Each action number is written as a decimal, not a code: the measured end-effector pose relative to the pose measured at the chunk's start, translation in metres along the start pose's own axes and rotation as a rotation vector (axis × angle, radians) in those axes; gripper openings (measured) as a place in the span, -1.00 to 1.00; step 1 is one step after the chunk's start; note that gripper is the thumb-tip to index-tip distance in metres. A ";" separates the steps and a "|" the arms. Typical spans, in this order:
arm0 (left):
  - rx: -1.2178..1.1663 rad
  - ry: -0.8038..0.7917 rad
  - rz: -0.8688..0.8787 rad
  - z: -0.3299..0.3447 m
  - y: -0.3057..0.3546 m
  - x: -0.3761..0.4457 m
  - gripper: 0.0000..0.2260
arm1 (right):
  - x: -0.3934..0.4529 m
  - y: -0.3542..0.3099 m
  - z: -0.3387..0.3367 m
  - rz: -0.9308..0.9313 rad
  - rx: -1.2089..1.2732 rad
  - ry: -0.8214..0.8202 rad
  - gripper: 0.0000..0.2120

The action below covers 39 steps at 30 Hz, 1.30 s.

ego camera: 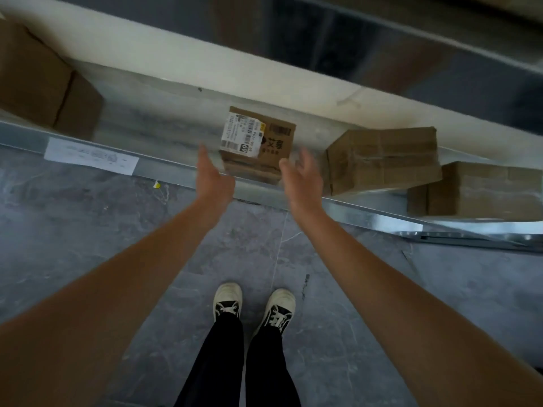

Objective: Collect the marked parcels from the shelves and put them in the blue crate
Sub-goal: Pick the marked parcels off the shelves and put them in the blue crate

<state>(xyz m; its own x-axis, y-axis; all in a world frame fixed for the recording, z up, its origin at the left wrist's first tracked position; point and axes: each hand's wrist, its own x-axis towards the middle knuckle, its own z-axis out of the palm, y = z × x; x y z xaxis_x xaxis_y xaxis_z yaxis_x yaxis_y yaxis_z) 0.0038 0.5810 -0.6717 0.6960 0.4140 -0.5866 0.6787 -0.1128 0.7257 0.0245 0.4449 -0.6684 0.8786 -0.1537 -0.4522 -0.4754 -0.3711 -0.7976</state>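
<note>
While the small labelled parcel (258, 145) sits at the front edge of the low metal shelf (164, 168), both arms reach toward it, the left hand (213, 174) and the right hand (302, 179) spread and holding nothing, one to each side and not yet touching. To lift it well, I'd say the palms should close on the two side faces together and bring it straight out over the lip. It is a squat brown carton with a white barcode sticker on top (printed characters beside it). Two plain brown boxes (382, 158) lie just to its right, another large box (44, 80) well off left. No blue crate is in sight.
</note>
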 end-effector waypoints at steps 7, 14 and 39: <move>-0.091 -0.084 0.255 0.078 0.028 -0.074 -0.52 | 0.038 0.030 -0.168 -0.182 -0.178 0.554 -0.56; -0.012 -0.463 -0.063 0.163 0.051 -0.078 -0.63 | 0.071 0.076 -0.234 0.259 -0.293 0.178 -0.49; -0.110 -0.486 0.090 0.128 0.062 -0.094 -0.59 | -0.012 0.074 -0.225 0.350 0.499 0.194 -0.69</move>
<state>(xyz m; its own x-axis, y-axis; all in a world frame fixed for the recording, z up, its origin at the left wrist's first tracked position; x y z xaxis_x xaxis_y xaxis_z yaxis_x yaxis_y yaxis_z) 0.0105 0.4198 -0.6177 0.7968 -0.0638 -0.6008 0.6008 -0.0217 0.7991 -0.0112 0.2130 -0.6316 0.6373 -0.3684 -0.6768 -0.6587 0.1954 -0.7266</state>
